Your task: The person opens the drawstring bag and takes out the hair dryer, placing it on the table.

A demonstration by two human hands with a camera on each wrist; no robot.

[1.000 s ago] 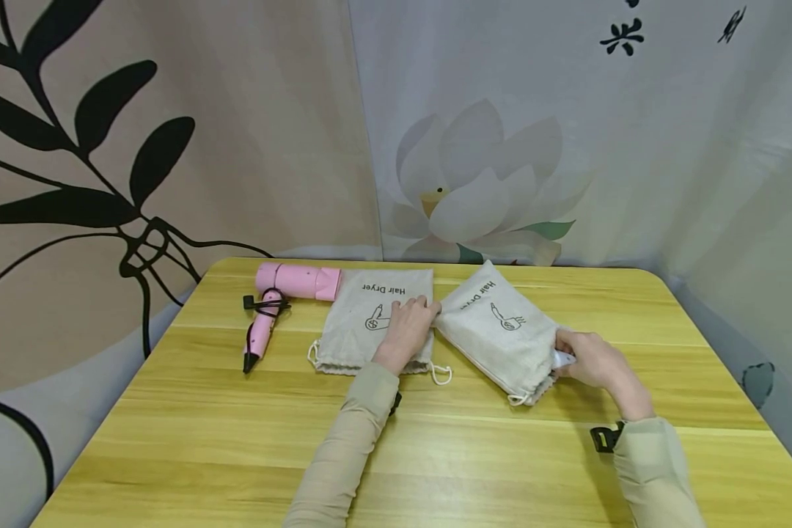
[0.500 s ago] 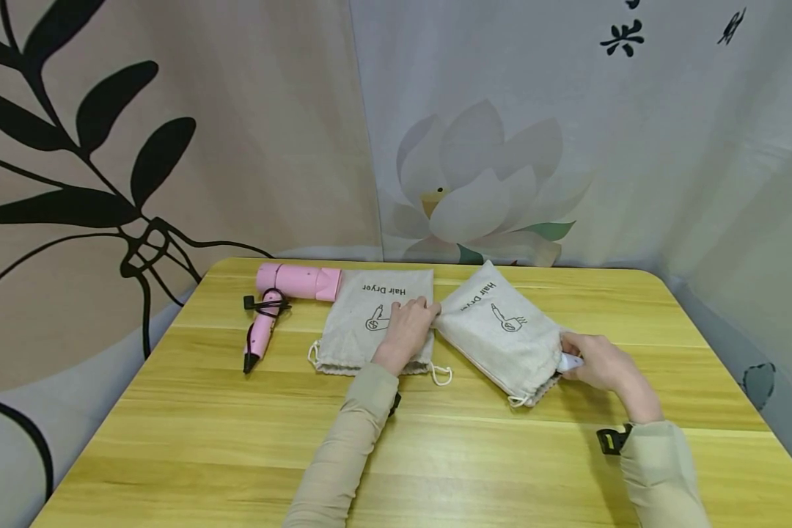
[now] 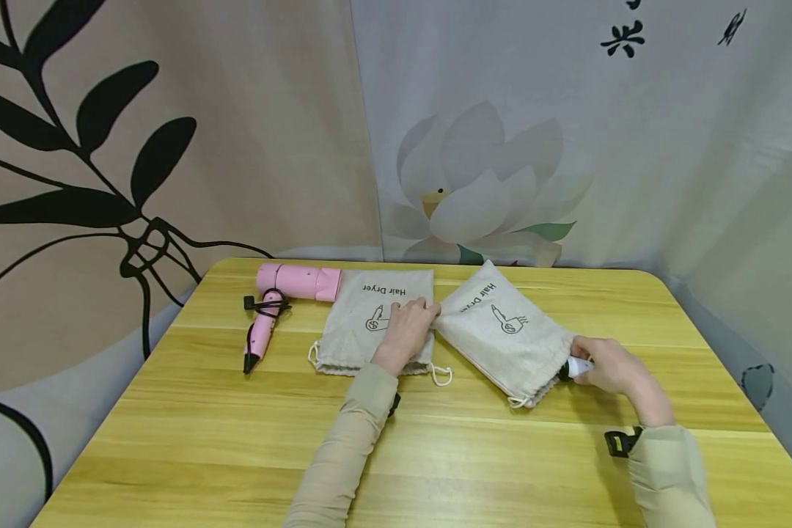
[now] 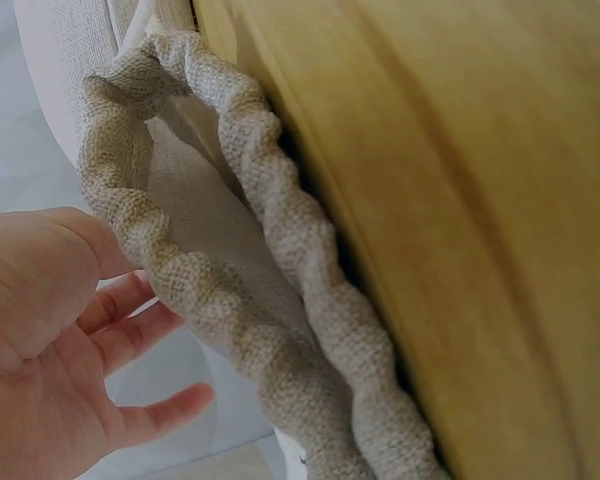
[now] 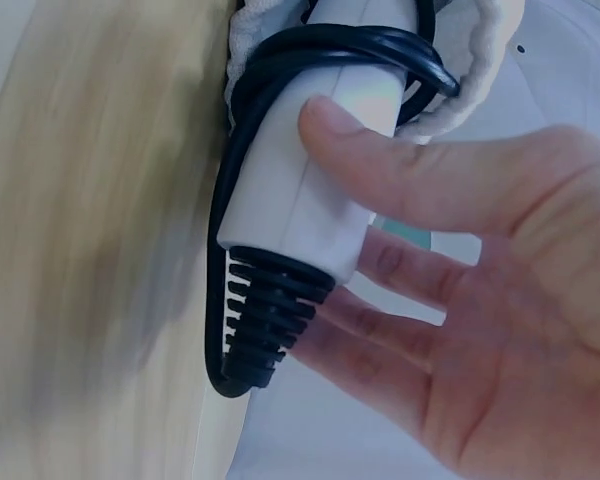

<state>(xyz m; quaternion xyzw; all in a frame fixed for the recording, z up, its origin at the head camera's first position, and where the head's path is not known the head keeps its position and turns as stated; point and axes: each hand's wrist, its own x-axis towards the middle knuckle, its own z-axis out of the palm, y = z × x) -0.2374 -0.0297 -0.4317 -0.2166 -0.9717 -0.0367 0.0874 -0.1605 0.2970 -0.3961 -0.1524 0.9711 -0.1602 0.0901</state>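
Observation:
A cloth drawstring bag [image 3: 501, 323] printed "Hair Dryer" lies tilted on the right, its mouth toward my right hand. My left hand [image 3: 409, 326] reaches over a second such bag [image 3: 350, 323] and pinches the near left corner of the right one. At that bag's mouth my right hand [image 3: 610, 367] grips the white handle [image 5: 300, 180] of a hair dryer, thumb on top and fingers beneath. Black cord [image 5: 330, 45] is wound round this handle, which ends in a ribbed black sleeve [image 5: 270, 310]. The dryer's other end is hidden inside the bag.
A pink hair dryer [image 3: 297, 281] lies at the back left, its handle [image 3: 262, 330] wrapped in black cord and pointing toward the front. The left bag's gathered mouth [image 4: 240, 330] gapes in the left wrist view. Printed curtains [image 3: 501, 132] hang behind the wooden table [image 3: 475, 462].
My right hand has moved right and slightly toward the front, drawing more of the white handle out of the bag. The left hand has stayed in place.

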